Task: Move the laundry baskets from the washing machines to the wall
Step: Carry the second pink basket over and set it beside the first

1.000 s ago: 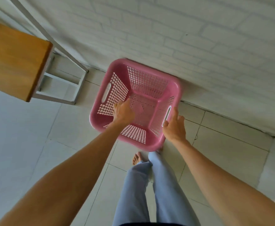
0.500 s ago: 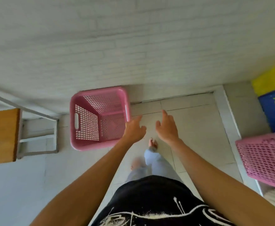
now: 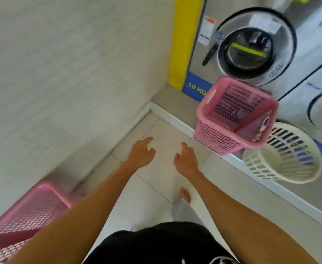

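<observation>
Risk first: the pink basket [image 3: 236, 113] by the washer [image 3: 251, 46] is sitting tilted on the raised ledge [image 3: 167, 113], one corner hanging over the edge. A one-sided grab could tip it onto the floor [image 3: 156, 180]. The white basket [image 3: 282, 153] is lying just right of it, leaning too, and looks to be touching it; pulling the pink one out could drag or roll the white one off the ledge. I am also walking barefoot on glossy tile, so slipping while reaching is possible.

Left hand [image 3: 142, 154]: half open, fingers loosely curled, holding nothing, touching nothing. Right hand [image 3: 187, 161]: the same, empty, in the air, short of the pink basket. A second pink basket [image 3: 28, 212] is standing against the wall [image 3: 70, 73], far left of the washer.
</observation>
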A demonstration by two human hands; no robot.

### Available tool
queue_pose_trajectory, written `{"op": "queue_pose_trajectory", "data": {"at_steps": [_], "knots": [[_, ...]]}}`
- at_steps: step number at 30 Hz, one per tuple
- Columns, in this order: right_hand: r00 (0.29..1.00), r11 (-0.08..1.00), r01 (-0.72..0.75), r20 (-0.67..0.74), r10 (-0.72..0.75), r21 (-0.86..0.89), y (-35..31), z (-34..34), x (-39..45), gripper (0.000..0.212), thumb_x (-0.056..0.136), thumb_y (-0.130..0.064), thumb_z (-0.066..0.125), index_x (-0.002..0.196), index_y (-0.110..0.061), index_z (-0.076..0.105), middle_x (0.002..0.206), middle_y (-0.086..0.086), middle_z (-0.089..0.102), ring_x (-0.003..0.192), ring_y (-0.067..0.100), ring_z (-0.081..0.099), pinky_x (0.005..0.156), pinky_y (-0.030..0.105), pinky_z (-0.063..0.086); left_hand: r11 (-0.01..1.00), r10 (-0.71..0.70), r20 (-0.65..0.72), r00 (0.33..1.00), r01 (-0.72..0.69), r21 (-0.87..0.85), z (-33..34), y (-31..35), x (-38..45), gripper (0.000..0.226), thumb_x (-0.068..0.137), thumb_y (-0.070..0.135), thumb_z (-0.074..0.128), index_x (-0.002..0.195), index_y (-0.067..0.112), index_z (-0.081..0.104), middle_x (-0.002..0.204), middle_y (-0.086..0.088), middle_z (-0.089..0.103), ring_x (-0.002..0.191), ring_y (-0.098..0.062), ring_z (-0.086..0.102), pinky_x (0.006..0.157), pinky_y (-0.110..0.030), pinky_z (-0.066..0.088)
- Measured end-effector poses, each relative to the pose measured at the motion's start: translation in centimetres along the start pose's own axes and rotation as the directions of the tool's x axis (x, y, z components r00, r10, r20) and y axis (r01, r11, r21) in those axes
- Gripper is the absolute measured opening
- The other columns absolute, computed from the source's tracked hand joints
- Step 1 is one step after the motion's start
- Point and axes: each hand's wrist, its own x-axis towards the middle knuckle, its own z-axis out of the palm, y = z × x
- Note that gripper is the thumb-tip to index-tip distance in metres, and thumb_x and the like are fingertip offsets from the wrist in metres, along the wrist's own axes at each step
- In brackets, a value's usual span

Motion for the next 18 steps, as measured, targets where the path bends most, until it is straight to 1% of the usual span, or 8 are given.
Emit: {"op": "queue_pose_trajectory", "data": {"at_steps": [2, 6, 9, 11, 13, 16, 17, 18], "knots": [[0.998, 0.998, -0.054, -0.032, 0.055, 0.034, 2.6, -2.7, 1.7, 0.059, 0.103, -0.021, 0.045, 0.158, -0.015, 0.025, 0.149, 0.019, 0.040, 0.125, 0.035, 0.055, 0.097, 0.041, 0.049, 0.998, 0.061, 0.054, 0.997, -0.063, 0.030, 1.9, 4.1, 2.2, 0.059, 0.094, 0.023, 0.052, 0.151, 0.022, 0.038, 0.156, -0.002, 0.041, 0.145, -0.024, 0.033, 0.117, -0.032, 0.023], [0.987, 0.989, -0.118, -0.101, 0.127, 0.094, 8.0, -8.2, 5.5, 0.055, 0.102, -0.019, 0.047, 0.154, -0.014, 0.031, 0.147, 0.019, 0.042, 0.126, 0.037, 0.054, 0.099, 0.046, 0.047, 0.987, 0.138, 0.158, 0.978, -0.149, 0.063, 5.6, 11.7, 7.1, 0.059, 0.092, 0.019, 0.053, 0.150, 0.021, 0.041, 0.151, -0.006, 0.048, 0.139, -0.024, 0.042, 0.113, -0.031, 0.030], [0.976, 0.983, -0.141, -0.150, 0.157, 0.115, 11.7, -12.2, 7.8, 0.048, 0.100, -0.015, 0.049, 0.146, -0.010, 0.038, 0.134, 0.018, 0.049, 0.116, 0.036, 0.058, 0.094, 0.049, 0.052, 0.977, 0.173, 0.221, 0.960, -0.196, 0.088, 7.8, 16.5, 10.0, 0.059, 0.091, 0.017, 0.053, 0.149, 0.019, 0.043, 0.151, -0.008, 0.047, 0.139, -0.025, 0.044, 0.113, -0.031, 0.032], [0.962, 0.973, -0.180, -0.180, 0.205, 0.145, 13.7, -14.7, 9.0, 0.046, 0.099, -0.013, 0.050, 0.144, -0.008, 0.040, 0.130, 0.019, 0.050, 0.110, 0.036, 0.061, 0.089, 0.048, 0.055, 0.968, 0.198, 0.262, 0.944, -0.231, 0.100, 9.0, 19.1, 11.7, 0.059, 0.091, 0.015, 0.053, 0.149, 0.019, 0.043, 0.152, -0.009, 0.046, 0.137, -0.026, 0.046, 0.111, -0.032, 0.034], [0.945, 0.959, -0.223, -0.204, 0.256, 0.174, 15.4, -16.6, 10.4, 0.045, 0.100, -0.014, 0.051, 0.143, -0.009, 0.042, 0.132, 0.019, 0.049, 0.109, 0.035, 0.061, 0.090, 0.047, 0.055, 0.960, 0.212, 0.298, 0.931, -0.256, 0.114, 10.0, 21.2, 13.5, 0.059, 0.091, 0.014, 0.052, 0.149, 0.021, 0.042, 0.152, -0.009, 0.046, 0.131, -0.027, 0.052, 0.102, -0.029, 0.041], [0.919, 0.933, -0.294, -0.207, 0.335, 0.208, 17.4, -18.7, 12.5, 0.047, 0.100, -0.015, 0.051, 0.145, -0.007, 0.040, 0.138, 0.021, 0.047, 0.115, 0.036, 0.058, 0.092, 0.046, 0.054, 0.954, 0.233, 0.335, 0.913, -0.282, 0.102, 11.1, 23.3, 16.6, 0.059, 0.091, 0.012, 0.051, 0.148, 0.025, 0.043, 0.148, -0.008, 0.051, 0.112, -0.023, 0.062, 0.080, -0.017, 0.047], [0.911, 0.925, -0.314, -0.207, 0.358, 0.216, 18.0, -19.2, 13.2, 0.048, 0.100, -0.014, 0.050, 0.146, -0.006, 0.040, 0.139, 0.022, 0.046, 0.117, 0.038, 0.058, 0.093, 0.047, 0.054, 0.953, 0.239, 0.340, 0.910, -0.287, 0.099, 11.4, 23.9, 17.7, 0.058, 0.091, 0.011, 0.051, 0.147, 0.025, 0.045, 0.146, -0.008, 0.053, 0.111, -0.023, 0.063, 0.077, -0.018, 0.048], [0.903, 0.918, -0.329, -0.211, 0.374, 0.221, 18.5, -19.6, 14.0, 0.048, 0.100, -0.013, 0.050, 0.145, -0.005, 0.040, 0.140, 0.023, 0.045, 0.118, 0.039, 0.057, 0.094, 0.049, 0.055, 0.952, 0.237, 0.345, 0.908, -0.288, 0.104, 11.6, 24.3, 18.8, 0.057, 0.092, 0.012, 0.051, 0.147, 0.024, 0.045, 0.146, -0.009, 0.052, 0.117, -0.025, 0.061, 0.081, -0.020, 0.048]]}}
